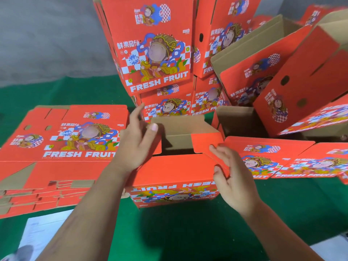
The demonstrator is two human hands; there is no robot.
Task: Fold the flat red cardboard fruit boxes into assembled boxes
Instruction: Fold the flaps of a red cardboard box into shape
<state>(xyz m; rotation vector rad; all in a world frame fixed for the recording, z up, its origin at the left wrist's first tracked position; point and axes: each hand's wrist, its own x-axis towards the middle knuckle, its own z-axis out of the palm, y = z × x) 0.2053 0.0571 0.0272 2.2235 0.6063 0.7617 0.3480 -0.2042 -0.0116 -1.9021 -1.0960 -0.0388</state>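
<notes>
A half-formed red fruit box (175, 172) stands in front of me on the green table, its print upside down toward me and its brown inside showing. My left hand (135, 144) rests on the box's left flap, thumb hooked over the flap's edge. My right hand (233, 178) grips the right end of the box, fingers around the small red flap (207, 144) that leans inward. To the left lies a stack of flat red boxes (62, 147), printed side up.
Assembled red boxes (156, 53) are piled at the back centre and right, some tilted with open tops (263, 40). More red boxes (282, 157) lie low on the right. White paper (37, 234) lies at the near left edge. A grey wall stands behind.
</notes>
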